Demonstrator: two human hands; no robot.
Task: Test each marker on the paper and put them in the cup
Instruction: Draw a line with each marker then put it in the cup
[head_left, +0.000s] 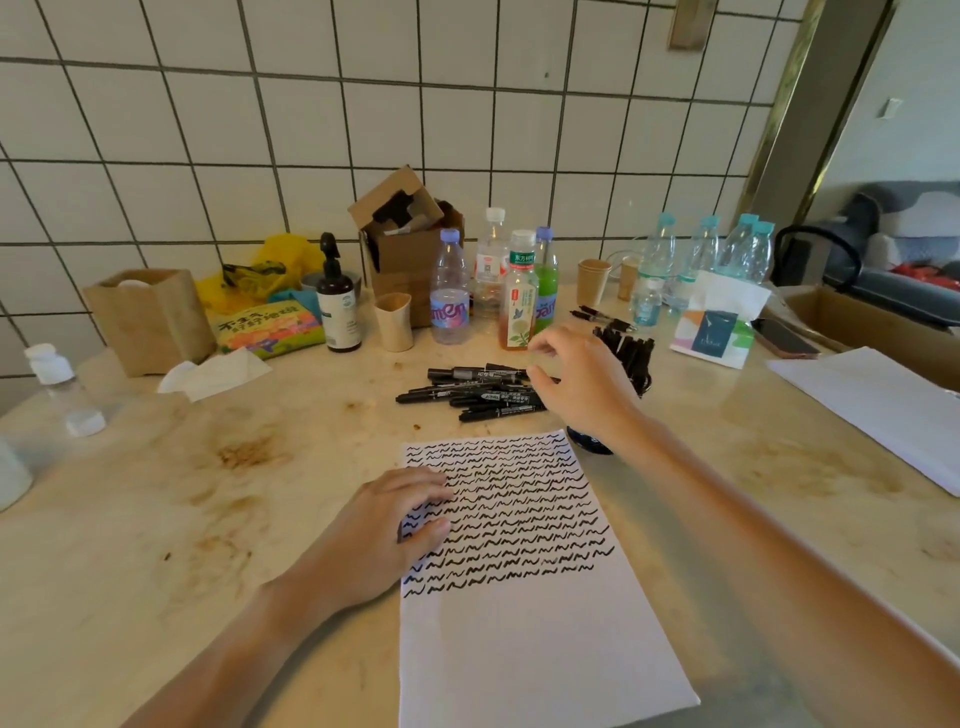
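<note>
The paper (524, 561) lies on the counter (208, 519) right before me, my left hand (395, 530) resting on its left edge. Behind it lies the pile of markers (478, 389). My right hand (576, 384) hovers over the pile's right end, with the cup (631, 358) of markers just behind it.

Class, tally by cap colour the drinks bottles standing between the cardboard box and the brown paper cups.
Purple-capped bottles: 2
White-capped bottles: 2
Total: 4
</note>
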